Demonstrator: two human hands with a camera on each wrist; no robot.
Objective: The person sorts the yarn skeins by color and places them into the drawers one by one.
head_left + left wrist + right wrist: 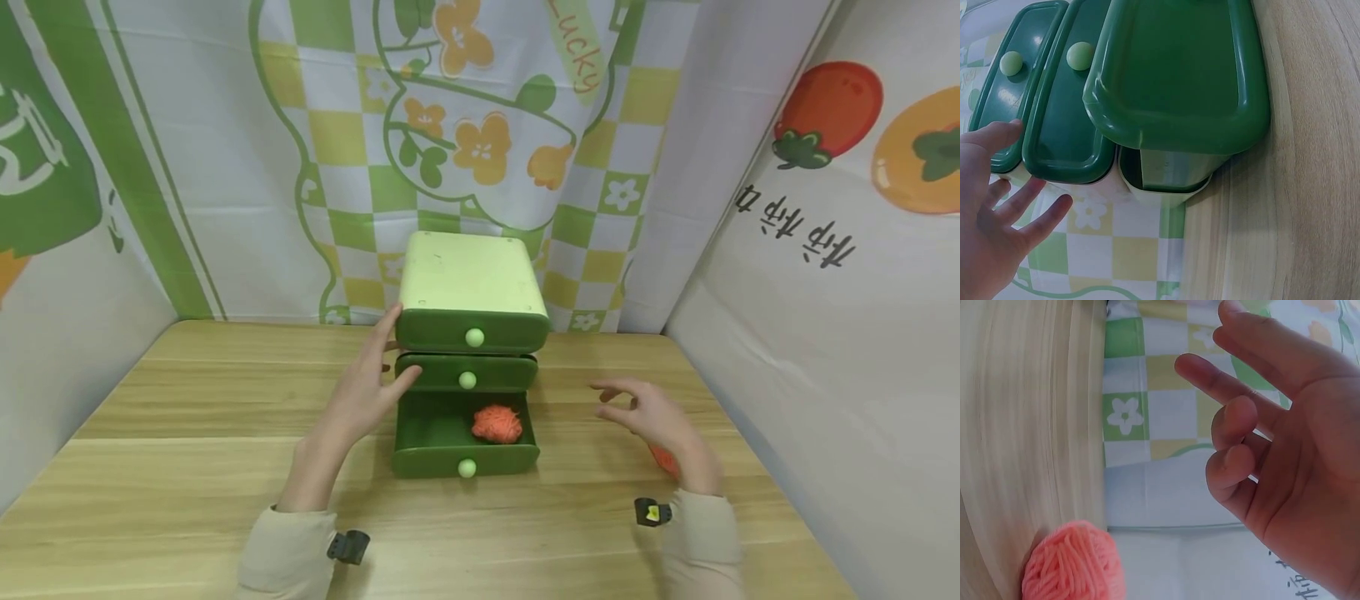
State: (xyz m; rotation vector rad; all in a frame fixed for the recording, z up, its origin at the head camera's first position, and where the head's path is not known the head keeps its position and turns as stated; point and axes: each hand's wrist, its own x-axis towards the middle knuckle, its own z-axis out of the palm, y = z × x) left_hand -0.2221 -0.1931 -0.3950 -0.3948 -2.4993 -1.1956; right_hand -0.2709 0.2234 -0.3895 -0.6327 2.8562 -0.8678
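Observation:
A small chest of three green drawers (472,332) stands in the middle of the table. Its bottom drawer (427,461) is pulled out, and a coral ball of yarn (497,424) lies inside, toward the right. My left hand (360,398) is at the chest's left side, thumb near the middle drawer (1075,153) and fingers along the side, holding no loose thing. My right hand (652,417) hovers over the table right of the chest, fingers loosely bent, with nothing in it. Partly hidden below the right wrist is another coral yarn ball (1075,565).
The wooden table (187,467) runs back to a patterned curtain (345,167). On the right stands a white printed wall sheet (825,333). Pale round knobs (467,468) stick out from the drawer fronts.

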